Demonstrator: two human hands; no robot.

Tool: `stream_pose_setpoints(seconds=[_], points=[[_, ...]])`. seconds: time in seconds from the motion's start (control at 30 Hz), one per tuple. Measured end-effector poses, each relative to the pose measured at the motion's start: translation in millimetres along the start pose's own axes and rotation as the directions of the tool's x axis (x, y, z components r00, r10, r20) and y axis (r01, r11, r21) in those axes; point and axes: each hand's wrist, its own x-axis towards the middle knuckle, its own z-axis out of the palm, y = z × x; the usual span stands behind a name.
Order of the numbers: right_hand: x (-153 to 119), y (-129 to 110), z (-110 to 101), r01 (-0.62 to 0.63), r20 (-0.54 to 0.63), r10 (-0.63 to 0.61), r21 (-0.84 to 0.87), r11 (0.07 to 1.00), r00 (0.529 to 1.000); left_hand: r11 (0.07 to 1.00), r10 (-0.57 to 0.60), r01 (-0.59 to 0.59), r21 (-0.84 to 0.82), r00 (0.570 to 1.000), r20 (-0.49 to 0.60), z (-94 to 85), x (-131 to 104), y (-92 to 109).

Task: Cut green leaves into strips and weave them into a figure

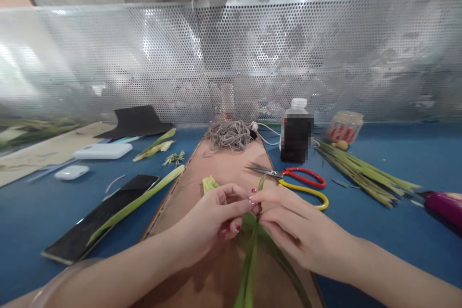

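Both my hands meet over the brown board (187, 269), fingertips pinched close together. Between the fingers of my right hand (296, 221) are long green leaf strips (249, 264), hanging toward me with a thin end poking up above the fingers. My left hand (224, 211) pinches at the same spot, its thumb and forefinger touching the right fingertips; the fingers cover what lies between them. A pale green stalk piece (209, 184) shows just behind my left hand. Scissors (285, 176) with one red and one yellow handle lie partly open beyond my right hand.
A heap of grey cord (231, 134) lies at the board's far end. Right: a dark bottle (296, 134), a clear jar (345, 126), a bundle of green stalks (368, 171) and a purple object (445, 209). Left: a phone (104, 216) under a leaf, and white cases (103, 151).
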Motion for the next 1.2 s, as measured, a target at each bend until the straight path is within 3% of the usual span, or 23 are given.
stream_pose_setpoints(seconds=[0.17,0.33,0.5,0.63,0.87,1.2], points=[[0.8,-0.1,1.3,-0.009,-0.026,0.010,0.030,0.999,1.000,0.983,0.106,-0.110,0.147,0.994,0.037,-1.2,1.1,-2.0],[4.4,0.4,0.2,0.021,-0.030,-0.021,0.002,1.000,0.999,0.955,0.119,-0.112,0.273,0.993,-0.008,1.6,-1.1,-2.4],[4.5,-0.4,-2.6,0.043,0.023,-0.044,0.034,0.998,0.999,0.919,0.103,-0.110,0.379,0.994,0.038,0.7,-1.5,-3.6],[4.2,-1.5,-3.1,0.049,0.076,-0.052,0.042,0.998,0.996,0.951,0.033,-0.067,0.303,0.993,0.118,-3.9,0.7,-5.8],[4.5,-0.4,-1.4,0.051,0.049,-0.050,-0.014,0.999,0.998,0.988,-0.018,-0.004,0.151,0.990,0.140,-3.6,0.0,-6.8],[1.5,0.2,1.4,0.022,0.024,-0.021,-0.037,0.999,0.999,0.981,-0.030,0.007,0.194,0.993,0.116,-1.6,-2.7,-0.3]])
